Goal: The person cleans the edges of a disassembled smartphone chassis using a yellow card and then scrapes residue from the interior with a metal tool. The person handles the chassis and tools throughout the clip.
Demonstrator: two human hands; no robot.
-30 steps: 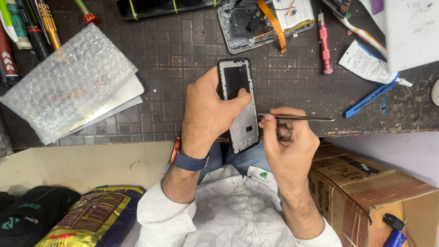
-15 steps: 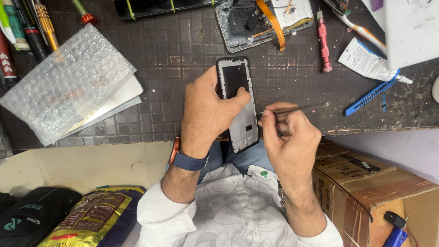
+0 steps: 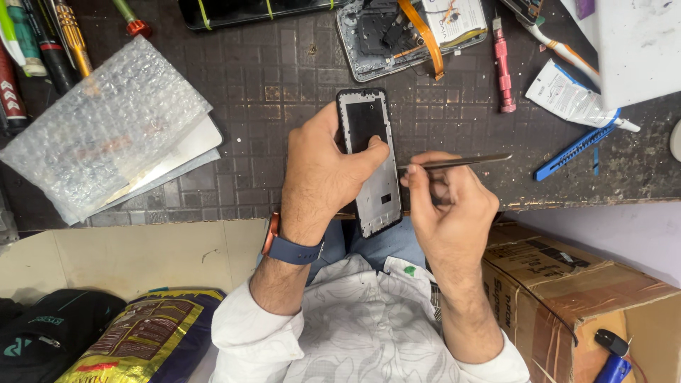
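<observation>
My left hand (image 3: pixel 323 177) grips a phone frame (image 3: pixel 372 159), a silver-grey panel with a black rectangular opening near its top, held upright over the near edge of the dark workbench (image 3: pixel 284 78). The thumb presses on the panel's upper face. My right hand (image 3: pixel 447 206) pinches metal tweezers (image 3: pixel 457 162) that lie nearly level, their tips touching the frame's right edge. A blue-strapped watch (image 3: pixel 287 248) sits on my left wrist.
A bubble-wrap bag (image 3: pixel 99 128) lies at left over a flat white item. An opened phone body (image 3: pixel 404 32) with an orange flex strip sits at the top, a pink screwdriver (image 3: pixel 504 71) beside it. A blue pry tool (image 3: pixel 574 150) and white tube are right. A cardboard box (image 3: pixel 567 291) stands below right.
The tweezers' tips have stayed at the frame's right edge while my right hand shifted slightly; the left hand keeps the frame in the same place.
</observation>
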